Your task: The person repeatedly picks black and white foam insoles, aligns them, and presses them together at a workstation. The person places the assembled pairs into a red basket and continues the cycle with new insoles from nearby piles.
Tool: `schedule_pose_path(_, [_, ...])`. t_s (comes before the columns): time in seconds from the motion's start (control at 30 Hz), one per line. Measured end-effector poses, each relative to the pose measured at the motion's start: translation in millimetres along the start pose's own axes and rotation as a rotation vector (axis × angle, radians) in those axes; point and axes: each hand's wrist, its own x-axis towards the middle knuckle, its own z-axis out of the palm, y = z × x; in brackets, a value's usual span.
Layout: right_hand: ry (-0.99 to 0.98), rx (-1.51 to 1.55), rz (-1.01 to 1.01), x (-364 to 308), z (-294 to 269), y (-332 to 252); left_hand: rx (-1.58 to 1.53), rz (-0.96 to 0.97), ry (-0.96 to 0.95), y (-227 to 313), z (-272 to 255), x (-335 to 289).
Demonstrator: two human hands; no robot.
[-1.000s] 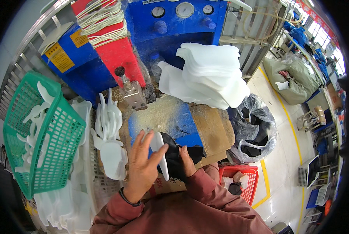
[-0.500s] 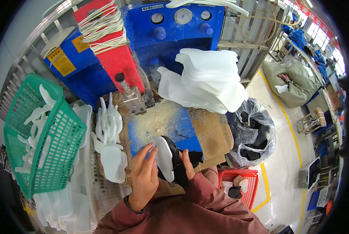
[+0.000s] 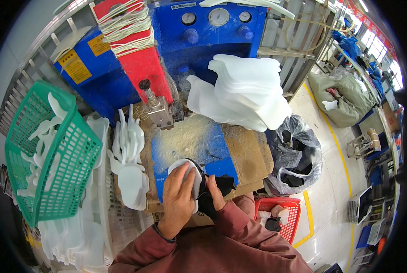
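Head view, lower centre: my left hand (image 3: 177, 196) covers the white pad (image 3: 197, 184), its grip I can't tell; my right hand (image 3: 215, 193) clamps the black cloth (image 3: 224, 183) beside it; a pressing step, I judge, the next move wanting even pressure.

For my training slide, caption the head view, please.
Left hand on a white pad, right hand holding black material, in front of a blue machine.

Pad (image 3: 197, 184) white, cloth (image 3: 206, 201) black, sleeves (image 3: 233, 223) maroon. Board (image 3: 220, 166) blue, cream dust (image 3: 185, 139) toward far edge. Basket (image 3: 70, 157) green, grid pattern.
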Motion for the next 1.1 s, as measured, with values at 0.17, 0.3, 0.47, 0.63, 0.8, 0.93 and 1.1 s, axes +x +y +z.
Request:
schedule_pose_path(0.17, [-0.048,-0.133,-0.042,0,1,-2,-0.034,-0.057,-0.003,3,2,1])
schedule_pose_path(0.3, [-0.091,-0.396,-0.167,3,2,-6,-0.048,-0.093,-0.011,6,4,4])
schedule_pose_path(0.47, [-0.087,-0.539,-0.261,4,-2,-4,-0.055,-0.055,0.007,4,6,6])
schedule_pose_path(0.63, [0.031,-0.464,-0.152,3,-4,-1,-0.209,-0.113,-0.042,-3,12,2])
schedule_pose_path(0.8, [-0.023,0.34,-0.016,-5,3,-21,-0.694,-0.438,0.229,-24,13,-11])
schedule_pose_path(0.93, [0.0,0.222,-0.07,-5,8,-30,-0.842,-0.875,-0.003,-36,8,-27])
schedule_pose_path(1.1, [-0.189,0.397,-0.122,-4,8,-27,-0.978,-0.897,-0.025,-35,12,-34])
